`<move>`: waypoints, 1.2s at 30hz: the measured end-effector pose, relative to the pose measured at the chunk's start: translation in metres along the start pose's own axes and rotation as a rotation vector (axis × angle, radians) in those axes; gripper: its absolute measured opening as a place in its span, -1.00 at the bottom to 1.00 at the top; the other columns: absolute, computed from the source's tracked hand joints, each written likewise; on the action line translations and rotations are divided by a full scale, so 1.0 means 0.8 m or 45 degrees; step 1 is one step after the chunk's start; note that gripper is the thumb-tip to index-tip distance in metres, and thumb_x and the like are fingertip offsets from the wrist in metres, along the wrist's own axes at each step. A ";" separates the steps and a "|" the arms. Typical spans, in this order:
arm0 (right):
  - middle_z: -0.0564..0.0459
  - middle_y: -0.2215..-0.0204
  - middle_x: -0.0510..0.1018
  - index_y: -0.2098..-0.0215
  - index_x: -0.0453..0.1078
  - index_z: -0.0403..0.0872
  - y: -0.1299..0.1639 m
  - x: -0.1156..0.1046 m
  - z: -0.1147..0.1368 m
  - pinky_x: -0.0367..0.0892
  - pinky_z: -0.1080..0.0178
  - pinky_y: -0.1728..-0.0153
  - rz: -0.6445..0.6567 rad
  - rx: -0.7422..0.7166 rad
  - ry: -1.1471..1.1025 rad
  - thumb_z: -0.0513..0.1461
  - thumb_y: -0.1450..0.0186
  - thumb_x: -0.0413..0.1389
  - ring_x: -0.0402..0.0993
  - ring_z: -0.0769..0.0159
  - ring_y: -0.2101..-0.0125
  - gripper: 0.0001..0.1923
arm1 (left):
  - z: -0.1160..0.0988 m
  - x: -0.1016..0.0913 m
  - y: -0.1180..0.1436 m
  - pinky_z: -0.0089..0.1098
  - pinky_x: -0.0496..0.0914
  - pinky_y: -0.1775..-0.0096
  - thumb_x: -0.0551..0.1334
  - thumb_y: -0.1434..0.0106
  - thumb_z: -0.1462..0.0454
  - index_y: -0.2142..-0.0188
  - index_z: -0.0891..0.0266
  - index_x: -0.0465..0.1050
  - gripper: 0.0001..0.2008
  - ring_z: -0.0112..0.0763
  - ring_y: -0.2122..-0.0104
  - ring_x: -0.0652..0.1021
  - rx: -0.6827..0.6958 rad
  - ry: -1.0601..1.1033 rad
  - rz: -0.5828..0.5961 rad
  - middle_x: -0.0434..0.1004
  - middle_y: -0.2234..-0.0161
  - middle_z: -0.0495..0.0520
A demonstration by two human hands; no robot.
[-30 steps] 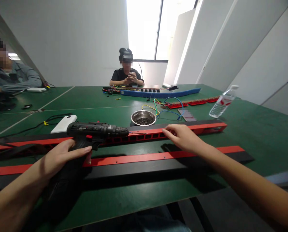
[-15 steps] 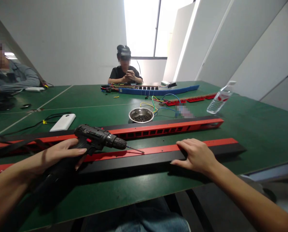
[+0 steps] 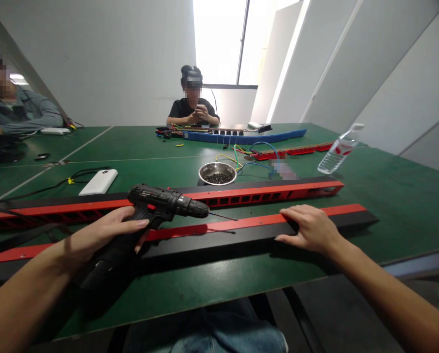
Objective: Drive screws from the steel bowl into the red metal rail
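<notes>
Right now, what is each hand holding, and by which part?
Left hand grips the cordless drill by its handle. Right hand rests flat on the near red-and-black strip, holding nothing.

black cordless drill [image 3: 160, 205] with red switch, red-and-black power strip housing [image 3: 241, 226], green table [image 3: 388, 206], silver bowl [image 3: 217, 173], white power bank [image 3: 98, 182]

Near strip [image 3: 241, 226] left end cut by frame edge; bowl [image 3: 217, 173] contents too small to identify.

A large green table [image 3: 388, 196] fills the room, marked with thin white lines. Plain white walls [image 3: 112, 59] rise behind it, with slanted white panels [image 3: 351, 63] on the right. A tall window [image 3: 237, 39] (glaring, overexposed) pours daylight in at the far end.
</notes>
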State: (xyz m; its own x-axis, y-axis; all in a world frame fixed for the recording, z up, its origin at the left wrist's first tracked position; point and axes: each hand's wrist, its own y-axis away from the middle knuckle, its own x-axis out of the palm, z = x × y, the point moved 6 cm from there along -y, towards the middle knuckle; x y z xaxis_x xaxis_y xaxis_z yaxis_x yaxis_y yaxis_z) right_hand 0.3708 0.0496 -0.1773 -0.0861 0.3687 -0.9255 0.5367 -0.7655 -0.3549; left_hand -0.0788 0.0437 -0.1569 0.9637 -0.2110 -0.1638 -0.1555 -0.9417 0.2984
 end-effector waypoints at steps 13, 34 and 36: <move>-0.24 0.17 0.67 0.06 0.56 -0.14 0.019 0.006 -0.045 0.46 0.02 0.14 0.007 0.011 -0.034 0.20 -0.23 0.20 0.63 -0.10 0.18 -0.38 | 0.002 0.031 -0.011 -0.44 0.47 0.50 0.46 -0.10 0.13 0.33 0.25 0.56 -0.74 -0.33 0.54 0.58 0.003 0.267 0.040 0.61 0.46 0.11; -0.20 0.16 0.68 0.10 0.59 -0.04 0.051 0.009 -0.106 0.50 -0.08 0.14 -0.029 0.132 -0.106 0.18 -0.16 0.23 0.63 -0.16 0.20 -0.44 | -0.015 0.086 -0.030 -0.42 0.49 0.45 0.42 -0.18 0.15 0.35 0.33 0.53 -0.74 -0.37 0.53 0.57 0.207 0.488 0.129 0.58 0.47 0.09; -0.19 0.16 0.68 0.11 0.59 -0.03 0.054 0.008 -0.109 0.50 -0.09 0.14 -0.029 0.156 -0.120 0.17 -0.15 0.24 0.63 -0.17 0.19 -0.45 | -0.018 0.094 -0.034 -0.43 0.48 0.47 0.42 -0.18 0.14 0.35 0.33 0.52 -0.73 -0.37 0.53 0.57 0.195 0.489 0.153 0.58 0.46 0.10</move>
State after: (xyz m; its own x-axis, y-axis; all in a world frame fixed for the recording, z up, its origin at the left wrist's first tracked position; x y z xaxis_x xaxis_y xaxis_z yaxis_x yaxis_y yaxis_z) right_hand 0.4669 0.0649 -0.1871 -0.1781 0.3399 -0.9234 0.4279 -0.8183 -0.3838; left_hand 0.0007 0.0572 -0.1637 0.9431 -0.2358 0.2344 -0.2740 -0.9505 0.1464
